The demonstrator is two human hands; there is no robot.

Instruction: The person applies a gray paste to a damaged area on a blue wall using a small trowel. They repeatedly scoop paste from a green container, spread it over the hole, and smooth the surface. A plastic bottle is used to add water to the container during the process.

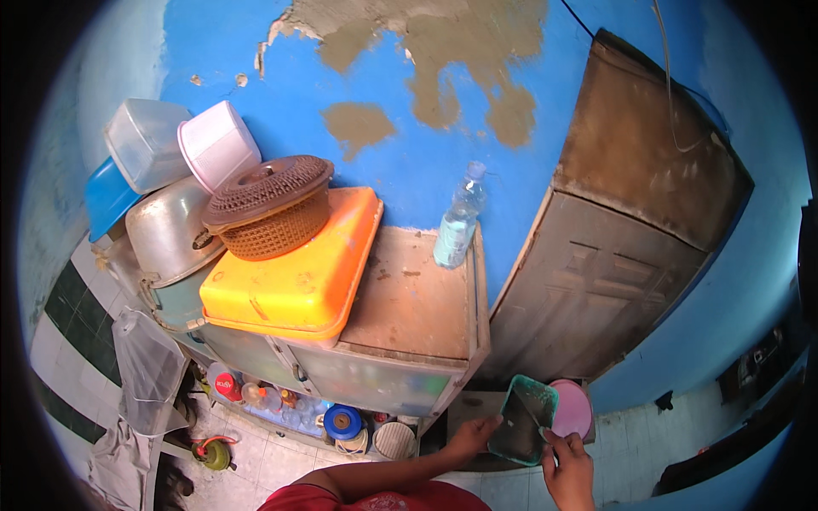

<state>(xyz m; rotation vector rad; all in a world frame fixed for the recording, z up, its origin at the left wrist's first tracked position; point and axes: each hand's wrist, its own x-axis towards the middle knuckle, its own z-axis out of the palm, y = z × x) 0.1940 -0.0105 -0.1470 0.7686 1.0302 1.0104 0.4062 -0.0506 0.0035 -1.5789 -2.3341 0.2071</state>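
Note:
A rectangular green-rimmed plastic container (pixel 521 417), dark inside, is tilted at the lower right. My left hand (pixel 475 436) grips its left edge with the fingers closed. At the container's lower right corner, my right hand (pixel 569 470) is closed in a pinch on a thin stick-like utensil (pixel 534 417) that reaches across the container. The far end of this utensil is too faint to make out. Just behind the container and to its right is a round pink plastic basin (pixel 574 410), partly covered by it.
Ahead stands a wooden cabinet (pixel 409 315) bearing an orange lidded box (pixel 281 289), a brown woven basket (pixel 273 230), a metal pot (pixel 168 230) and a plastic bottle (pixel 458 217). A worn door (pixel 588 281) is to its right. A green gas cylinder (pixel 213 456) sits on the tiled floor.

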